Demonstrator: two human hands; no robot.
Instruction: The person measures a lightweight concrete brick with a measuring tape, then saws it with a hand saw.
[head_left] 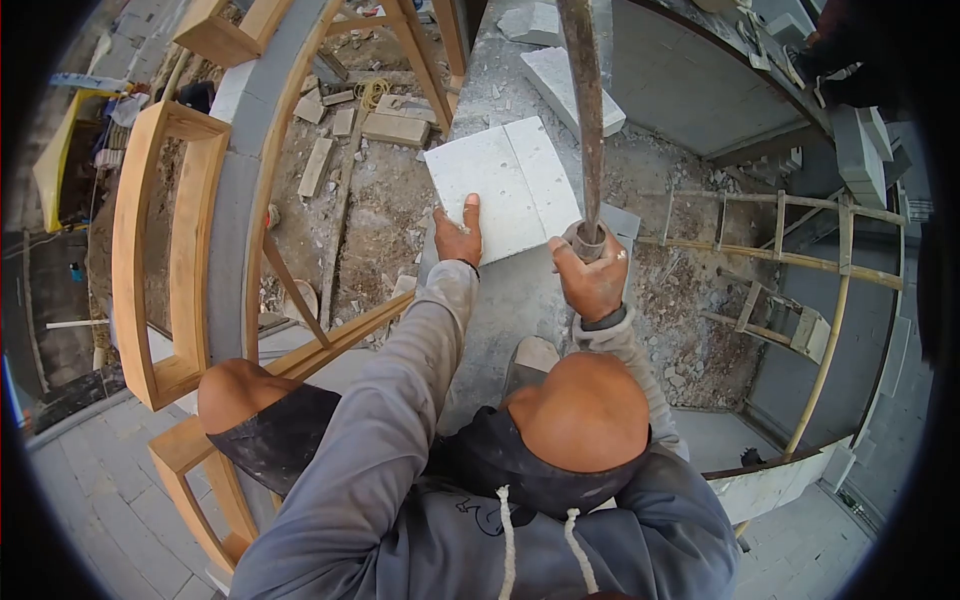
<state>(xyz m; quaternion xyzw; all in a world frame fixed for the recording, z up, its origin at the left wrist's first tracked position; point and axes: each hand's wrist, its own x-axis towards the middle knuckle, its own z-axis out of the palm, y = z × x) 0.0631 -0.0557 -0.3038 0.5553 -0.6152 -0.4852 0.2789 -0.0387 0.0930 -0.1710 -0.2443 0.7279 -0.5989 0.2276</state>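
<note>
Grey, chalky concrete block (508, 188) lies flat atop the wall; left hand (458, 236) presses it, fingers apart, while right hand (592, 275) is clenched around a rusty steel bar (586, 110).

The long rusty metal bar (590, 120) runs off the top edge, its upper end unseen. Its lower tip is buried inside the right hand (592, 280). The left hand (458, 238) covers the near edge of the pale grey square block (500, 190) beside that bar.
</note>
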